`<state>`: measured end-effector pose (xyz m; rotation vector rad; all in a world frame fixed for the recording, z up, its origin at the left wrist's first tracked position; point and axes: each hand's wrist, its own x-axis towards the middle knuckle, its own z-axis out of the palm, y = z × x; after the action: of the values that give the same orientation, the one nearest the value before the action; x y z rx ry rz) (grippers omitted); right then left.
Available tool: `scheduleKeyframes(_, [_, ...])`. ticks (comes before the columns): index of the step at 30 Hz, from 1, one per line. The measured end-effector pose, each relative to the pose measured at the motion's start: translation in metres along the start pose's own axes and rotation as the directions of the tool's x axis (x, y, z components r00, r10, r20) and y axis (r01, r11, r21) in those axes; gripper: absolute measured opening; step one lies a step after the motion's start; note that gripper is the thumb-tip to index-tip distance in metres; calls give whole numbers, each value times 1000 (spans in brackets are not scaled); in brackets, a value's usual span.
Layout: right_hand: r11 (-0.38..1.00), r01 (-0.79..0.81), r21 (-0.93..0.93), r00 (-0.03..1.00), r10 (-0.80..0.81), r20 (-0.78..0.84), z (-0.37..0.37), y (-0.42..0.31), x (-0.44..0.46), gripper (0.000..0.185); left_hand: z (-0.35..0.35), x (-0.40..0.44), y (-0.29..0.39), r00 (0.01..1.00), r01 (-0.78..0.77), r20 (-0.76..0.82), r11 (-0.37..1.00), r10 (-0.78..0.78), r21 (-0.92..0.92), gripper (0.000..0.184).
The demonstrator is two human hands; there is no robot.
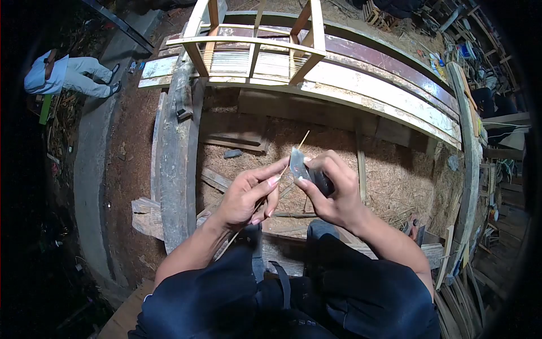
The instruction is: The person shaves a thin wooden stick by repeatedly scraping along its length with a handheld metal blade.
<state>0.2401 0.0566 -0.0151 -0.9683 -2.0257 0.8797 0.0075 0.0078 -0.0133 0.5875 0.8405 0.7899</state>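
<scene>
Between finger and thumb, my left hand point(244, 198) pinches a thin wooden strip point(304, 139). One end of the strip points up and away, and its lower part runs back beneath the hand toward my lap. My right hand point(337, 189) is closed around a flat grey metal blade point(296, 163) with a small hole and a dark part in the palm. The blade lies across the strip, close to my left fingertips; I cannot tell how its edge meets the wood. Both hands are above my knees, over a shavings-covered floor.
Ahead, a wooden frame point(254, 40) stands on a long plank bench point(372, 93). Heavy beams point(178, 164) flank both sides. A dark block point(232, 153) lies on the floor point(389, 164). A person point(73, 73) in light clothes is at far left.
</scene>
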Motion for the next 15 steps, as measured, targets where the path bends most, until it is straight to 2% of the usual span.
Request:
scheduleKeyframes(2, [995,93,41,996,-92,-6,3,-2,-1,32,2,-1,1,1000,23,-14,996,-22,85,50])
scheduleKeyframes(4, [992,113,50,993,-114,36,4,-12,-6,31,0,0,-3,1000,17,-4,997,-17,71,50])
scheduleKeyframes(8, [1000,11,-12,1000,-11,-27,-3,3,4,32,-3,0,-3,1000,11,3,1000,-11,21,49])
scheduleKeyframes(10, [999,32,-36,999,-33,-38,-1,0,1,32,-5,-1,-6,999,-4,53,999,6,-42,51])
scheduleKeyframes(12, [993,106,44,993,-108,42,3,-8,-5,31,-4,0,-3,999,30,37,997,-28,-71,52])
scheduleKeyframes(14, [996,47,74,999,-48,15,2,-2,-1,31,-1,0,1,999,38,22,997,-36,-65,53])
scheduleKeyframes(15, [998,51,26,999,-50,-8,-2,5,3,32,1,-1,2,999,40,21,997,-38,-66,53])
